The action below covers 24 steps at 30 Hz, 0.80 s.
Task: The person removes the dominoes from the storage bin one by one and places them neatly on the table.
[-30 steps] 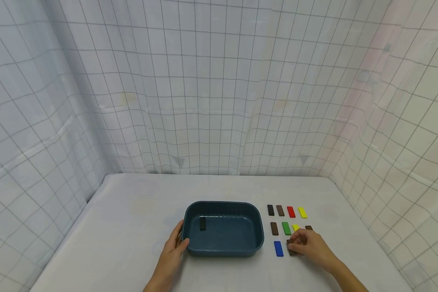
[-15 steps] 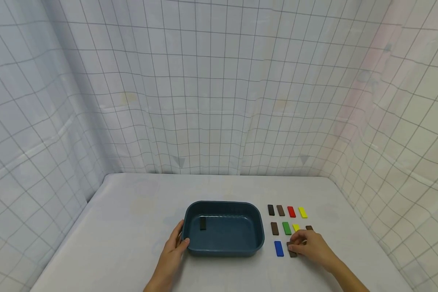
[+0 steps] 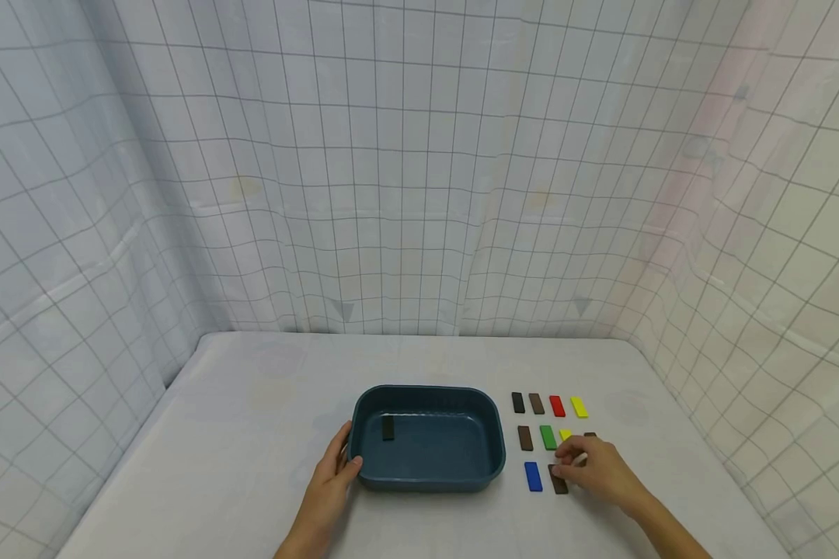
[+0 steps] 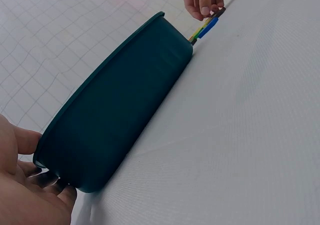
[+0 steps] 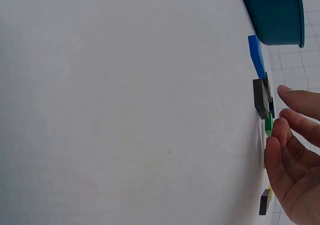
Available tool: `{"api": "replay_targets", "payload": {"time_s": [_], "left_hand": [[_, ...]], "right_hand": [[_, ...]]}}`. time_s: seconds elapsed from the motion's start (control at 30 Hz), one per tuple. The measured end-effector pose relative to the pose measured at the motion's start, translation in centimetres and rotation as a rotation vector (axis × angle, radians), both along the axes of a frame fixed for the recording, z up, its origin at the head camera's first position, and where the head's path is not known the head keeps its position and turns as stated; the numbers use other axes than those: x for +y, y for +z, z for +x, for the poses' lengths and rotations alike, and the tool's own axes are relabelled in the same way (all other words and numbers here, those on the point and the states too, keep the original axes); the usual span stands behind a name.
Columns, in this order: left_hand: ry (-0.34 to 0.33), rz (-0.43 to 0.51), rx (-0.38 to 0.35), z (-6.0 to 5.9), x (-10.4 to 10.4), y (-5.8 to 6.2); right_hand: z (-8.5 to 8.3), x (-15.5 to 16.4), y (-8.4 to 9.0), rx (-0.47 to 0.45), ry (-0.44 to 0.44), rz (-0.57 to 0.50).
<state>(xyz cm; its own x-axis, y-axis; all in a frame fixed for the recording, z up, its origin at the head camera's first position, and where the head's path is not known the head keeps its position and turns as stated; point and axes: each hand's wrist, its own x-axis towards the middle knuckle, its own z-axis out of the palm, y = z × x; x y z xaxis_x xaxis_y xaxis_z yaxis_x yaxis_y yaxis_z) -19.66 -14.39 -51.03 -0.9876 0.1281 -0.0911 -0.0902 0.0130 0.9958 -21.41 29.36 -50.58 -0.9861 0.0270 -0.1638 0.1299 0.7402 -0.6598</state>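
Note:
A dark blue tub (image 3: pixel 492 435) stands on the white table with one black block (image 3: pixel 388 428) lying inside. My left hand (image 3: pixel 341 460) grips its left rim, thumb on the edge (image 4: pixel 26 141). To the tub's right, small coloured blocks lie in rows. My right hand (image 3: pixel 575 460) hovers over the front rows with relaxed, slightly curled fingers (image 5: pixel 292 135), just clear of a brown block (image 3: pixel 558 479) that lies flat beside a blue block (image 3: pixel 533 477). The right hand holds nothing.
Back row: black (image 3: pixel 518 402), brown (image 3: pixel 536 403), red (image 3: pixel 556 405) and yellow (image 3: pixel 579 407) blocks. Middle row: a brown block (image 3: pixel 525 438), a green block (image 3: pixel 548 437) and a yellow one partly under my hand. Gridded cloth walls enclose the table.
My right hand's fingers have eased back off the front brown block, which now lies more exposed on the table. The left hand and tub have not moved.

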Motion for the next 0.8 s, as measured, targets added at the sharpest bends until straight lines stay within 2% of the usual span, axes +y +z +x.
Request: {"api": "replay_targets", "payload": {"time_s": [0.5,0.8], "left_hand": [[-0.008,0.014,-0.003,0.1,-0.1,0.0],[-0.005,0.015,-0.003,0.0,-0.1,-0.2]], "right_hand": [[-0.8,-1.0,1.5,0.036,0.043,0.008],[-1.2,-1.2,1.7,0.090,0.136,-0.009]]}}
